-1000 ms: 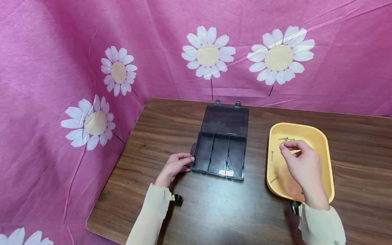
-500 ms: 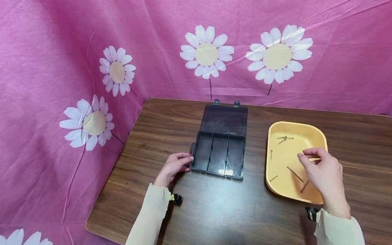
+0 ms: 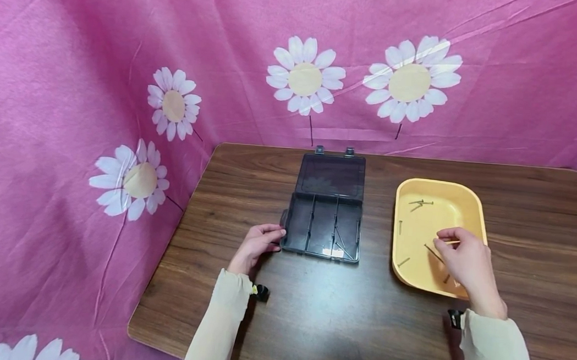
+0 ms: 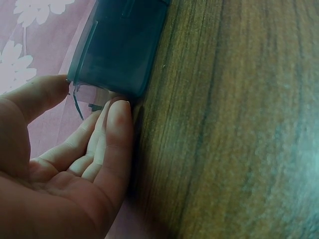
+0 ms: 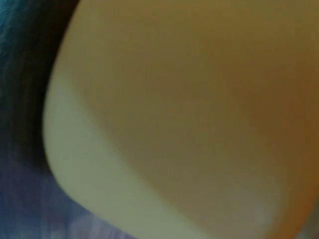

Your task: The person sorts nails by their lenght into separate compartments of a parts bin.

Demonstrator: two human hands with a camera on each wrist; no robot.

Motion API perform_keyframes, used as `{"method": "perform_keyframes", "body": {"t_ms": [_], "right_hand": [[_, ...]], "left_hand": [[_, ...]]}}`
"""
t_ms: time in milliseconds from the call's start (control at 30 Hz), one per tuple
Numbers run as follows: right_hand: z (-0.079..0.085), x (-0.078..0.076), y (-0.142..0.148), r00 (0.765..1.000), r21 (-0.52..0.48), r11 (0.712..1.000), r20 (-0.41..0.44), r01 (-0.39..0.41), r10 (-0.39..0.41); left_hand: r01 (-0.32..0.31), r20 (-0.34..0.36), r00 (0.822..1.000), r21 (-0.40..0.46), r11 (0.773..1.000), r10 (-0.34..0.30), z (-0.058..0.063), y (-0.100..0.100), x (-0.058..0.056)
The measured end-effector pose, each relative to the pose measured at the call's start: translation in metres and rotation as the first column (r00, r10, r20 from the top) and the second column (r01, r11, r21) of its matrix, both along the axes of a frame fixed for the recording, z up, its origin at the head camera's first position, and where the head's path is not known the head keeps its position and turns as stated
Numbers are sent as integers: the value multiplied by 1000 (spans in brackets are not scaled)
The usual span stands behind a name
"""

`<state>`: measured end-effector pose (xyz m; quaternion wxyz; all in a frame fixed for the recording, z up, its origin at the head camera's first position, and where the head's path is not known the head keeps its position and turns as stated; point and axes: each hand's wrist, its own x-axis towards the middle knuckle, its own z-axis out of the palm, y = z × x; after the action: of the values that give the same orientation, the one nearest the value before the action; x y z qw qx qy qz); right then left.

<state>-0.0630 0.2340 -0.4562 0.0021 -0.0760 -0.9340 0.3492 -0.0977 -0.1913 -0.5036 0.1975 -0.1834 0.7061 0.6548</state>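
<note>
My left hand (image 3: 257,244) holds the left edge of a dark translucent compartment box (image 3: 298,224). In the left wrist view its thumb rests at the box's (image 4: 117,55) rim and its fingers lie against the lower edge. The box lid (image 3: 330,175) lies back, and several thin screws (image 3: 342,243) sit in the right compartment. Over a yellow tray (image 3: 402,181) hovers my right hand (image 3: 467,262), thumb and index tips close together with a small gap between. A long screw (image 3: 434,253) lies just below those fingertips. No screw shows between them.
More screws (image 3: 420,202) lie at the tray's far end, with single ones along its left side. Both containers stand on a brown wooden table (image 3: 319,325). A pink cloth (image 3: 236,61) with daisies hangs behind and at the left.
My right hand has left the screws at the tray's far end, moved right and nearer, then dipped slightly left toward the long screw. The left hand stays on the box.
</note>
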Motion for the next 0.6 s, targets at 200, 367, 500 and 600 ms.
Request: {"method": "perform_keyframes", "body": {"t_ms": [200, 367, 500, 600], "right_hand": [[-11, 0, 0, 998, 37, 998, 25, -53, 53], [-19, -2, -1, 996, 88, 992, 7, -86, 86], [-22, -2, -2, 996, 104, 991, 2, -88, 89], [-23, -3, -1, 995, 112, 989, 27, -101, 98]], "left_hand": [[27, -3, 1000, 9, 1000, -27, 3, -1, 0], [46, 2, 999, 7, 999, -46, 20, 2, 4], [45, -10, 999, 9, 999, -45, 34, 6, 9], [47, -14, 999, 15, 999, -47, 36, 6, 10]]}}
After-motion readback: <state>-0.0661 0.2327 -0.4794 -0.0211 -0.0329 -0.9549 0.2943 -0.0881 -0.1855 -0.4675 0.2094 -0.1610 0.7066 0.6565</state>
